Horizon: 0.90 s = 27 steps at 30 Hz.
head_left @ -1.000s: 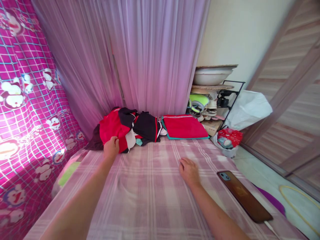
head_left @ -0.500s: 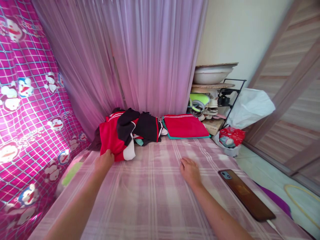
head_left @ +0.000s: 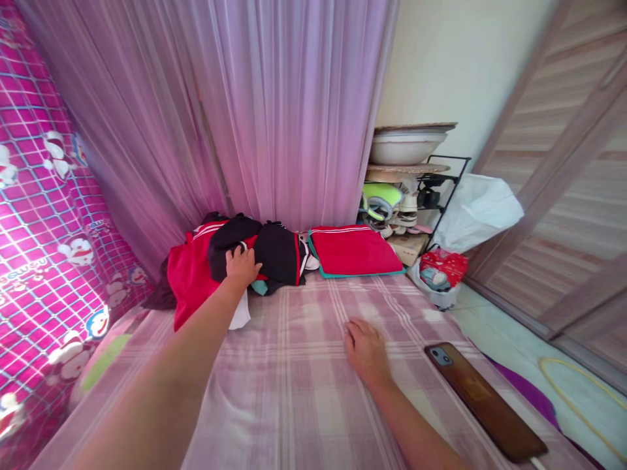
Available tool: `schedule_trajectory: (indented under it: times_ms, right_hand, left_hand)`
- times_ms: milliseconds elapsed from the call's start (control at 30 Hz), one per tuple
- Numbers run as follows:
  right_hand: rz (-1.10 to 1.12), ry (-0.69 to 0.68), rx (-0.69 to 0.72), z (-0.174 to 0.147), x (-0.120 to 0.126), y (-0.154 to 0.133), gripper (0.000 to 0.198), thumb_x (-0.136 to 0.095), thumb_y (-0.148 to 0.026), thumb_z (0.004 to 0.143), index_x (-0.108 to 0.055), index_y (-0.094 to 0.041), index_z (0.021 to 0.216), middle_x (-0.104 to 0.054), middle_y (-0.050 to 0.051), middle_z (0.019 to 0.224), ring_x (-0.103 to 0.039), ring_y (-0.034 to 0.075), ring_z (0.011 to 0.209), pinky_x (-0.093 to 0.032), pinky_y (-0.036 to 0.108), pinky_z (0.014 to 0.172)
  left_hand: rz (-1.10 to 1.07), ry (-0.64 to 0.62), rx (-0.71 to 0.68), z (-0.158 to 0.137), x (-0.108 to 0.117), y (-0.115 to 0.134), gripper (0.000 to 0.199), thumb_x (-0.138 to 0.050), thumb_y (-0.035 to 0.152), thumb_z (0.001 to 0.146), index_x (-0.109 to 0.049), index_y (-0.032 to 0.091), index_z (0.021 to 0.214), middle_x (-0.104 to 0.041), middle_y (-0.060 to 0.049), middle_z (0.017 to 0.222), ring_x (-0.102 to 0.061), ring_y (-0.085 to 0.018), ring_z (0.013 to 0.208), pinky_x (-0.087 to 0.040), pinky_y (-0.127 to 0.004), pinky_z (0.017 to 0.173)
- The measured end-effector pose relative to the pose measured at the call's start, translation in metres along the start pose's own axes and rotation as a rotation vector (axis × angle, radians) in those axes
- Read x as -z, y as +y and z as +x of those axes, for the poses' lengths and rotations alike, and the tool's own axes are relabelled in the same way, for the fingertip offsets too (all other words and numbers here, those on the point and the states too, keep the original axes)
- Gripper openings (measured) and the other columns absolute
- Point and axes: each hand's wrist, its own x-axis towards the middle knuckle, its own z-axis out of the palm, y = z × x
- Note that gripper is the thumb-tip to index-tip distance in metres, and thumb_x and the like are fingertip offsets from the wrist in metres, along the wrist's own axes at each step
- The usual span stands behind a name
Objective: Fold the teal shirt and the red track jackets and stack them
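Observation:
My left hand [head_left: 243,265] lies on the heap of clothes at the back left of the bed, fingers apart over a black garment [head_left: 225,241]. Beneath it spreads a red garment [head_left: 189,274] with white stripes, and a white piece [head_left: 241,313] pokes out at the front. Black cloth with a red-and-white edge [head_left: 277,251] is just right of this hand. My right hand [head_left: 366,346] rests palm down on the checked bedsheet [head_left: 294,365], holding nothing. Farther back, a folded red garment [head_left: 355,251] sits flat on a green one.
A phone [head_left: 482,398] with a cable lies near the bed's right edge. Purple curtains [head_left: 294,117] hang behind the clothes, and pink patterned cloth [head_left: 44,248] hangs at left. Beyond the bed stand a shoe rack [head_left: 453,189] and bags [head_left: 443,274].
My left hand has let go of the red garment's front edge and moved right and back onto the black garment. My right hand stays on the sheet. The view has shifted slightly.

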Motion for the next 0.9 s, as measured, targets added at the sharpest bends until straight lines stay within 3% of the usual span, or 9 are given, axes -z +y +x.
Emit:
schedule_trajectory:
  times_ms: [100,233,300,433,500,567,633,800,900]
  right_hand:
    - [0.013,0.0,-0.008,0.0,-0.001,0.0,0.031,-0.049,-0.015,0.088,-0.072,-0.02,0.109,-0.068,0.008,0.124,-0.059,0.023,0.117,-0.037,0.037,0.1]
    - [0.03,0.003,-0.015,0.0,0.001,-0.001,0.03,-0.049,-0.015,0.088,-0.071,-0.021,0.108,-0.068,0.008,0.125,-0.058,0.023,0.117,-0.037,0.037,0.101]
    - [0.041,-0.006,-0.02,0.0,0.003,-0.003,0.03,-0.05,-0.015,0.088,-0.071,-0.021,0.108,-0.068,0.008,0.124,-0.058,0.023,0.117,-0.037,0.037,0.101]
    - [0.047,-0.021,-0.034,0.001,0.007,-0.005,0.03,-0.051,-0.015,0.088,-0.072,-0.022,0.107,-0.068,0.008,0.125,-0.057,0.023,0.118,-0.036,0.037,0.1]
    - [0.047,-0.022,-0.035,0.001,0.009,-0.006,0.03,-0.051,-0.015,0.088,-0.072,-0.022,0.107,-0.068,0.008,0.124,-0.057,0.023,0.118,-0.036,0.036,0.1]
    - [0.05,-0.023,-0.033,0.002,0.01,-0.007,0.03,-0.051,-0.015,0.088,-0.072,-0.022,0.107,-0.068,0.008,0.124,-0.057,0.022,0.117,-0.035,0.036,0.1]
    - [0.054,-0.024,-0.035,0.002,0.011,-0.007,0.03,-0.051,-0.014,0.088,-0.072,-0.022,0.107,-0.068,0.008,0.124,-0.057,0.022,0.118,-0.035,0.035,0.1]
    - [0.058,-0.026,-0.045,0.001,0.012,-0.008,0.031,-0.05,-0.014,0.088,-0.072,-0.021,0.109,-0.068,0.008,0.125,-0.057,0.022,0.119,-0.034,0.036,0.101]
    - [0.048,-0.025,-0.044,0.001,0.012,-0.008,0.031,-0.05,-0.014,0.088,-0.072,-0.021,0.108,-0.068,0.008,0.125,-0.057,0.022,0.118,-0.035,0.035,0.1]
  left_hand:
    - [0.012,-0.054,0.085,0.017,-0.005,-0.003,0.051,-0.055,0.045,0.087,-0.063,0.01,0.123,-0.063,-0.023,0.129,-0.044,-0.039,0.13,-0.023,-0.062,0.11]
    - [-0.016,-0.051,0.156,0.02,-0.01,-0.006,0.041,-0.057,0.044,0.085,-0.068,0.02,0.116,-0.065,-0.018,0.126,-0.046,-0.041,0.127,-0.024,-0.069,0.106]
    - [-0.024,0.02,0.075,0.012,-0.012,-0.003,0.035,-0.052,0.038,0.089,-0.068,0.024,0.116,-0.066,-0.016,0.125,-0.045,-0.04,0.129,-0.021,-0.072,0.107]
    - [-0.013,0.086,-0.329,-0.029,-0.024,0.013,0.023,-0.049,0.031,0.092,-0.069,0.023,0.101,-0.072,-0.01,0.11,-0.053,-0.03,0.123,-0.015,-0.058,0.118]
    - [-0.012,0.011,-0.488,-0.059,-0.035,0.023,0.018,-0.052,0.032,0.091,-0.068,0.024,0.093,-0.074,-0.004,0.088,-0.066,-0.022,0.098,-0.028,-0.045,0.116]
    - [-0.007,-0.067,-0.626,-0.089,-0.045,0.029,0.019,-0.046,0.026,0.094,-0.066,0.022,0.094,-0.072,-0.003,0.076,-0.069,-0.02,0.08,-0.041,-0.041,0.105]
    - [-0.01,-0.079,-0.652,-0.113,-0.052,0.029,0.024,-0.04,0.023,0.096,-0.064,0.022,0.098,-0.072,-0.003,0.076,-0.069,-0.02,0.076,-0.045,-0.04,0.1]
    - [-0.144,0.015,-0.53,-0.148,-0.053,0.012,0.036,-0.031,0.028,0.099,-0.063,0.02,0.114,-0.075,-0.008,0.087,-0.07,-0.022,0.084,-0.048,-0.037,0.096]
    - [-0.179,-0.033,-0.505,-0.165,-0.055,0.006,0.039,-0.031,0.03,0.099,-0.065,0.02,0.115,-0.074,-0.011,0.086,-0.069,-0.025,0.084,-0.051,-0.037,0.086]
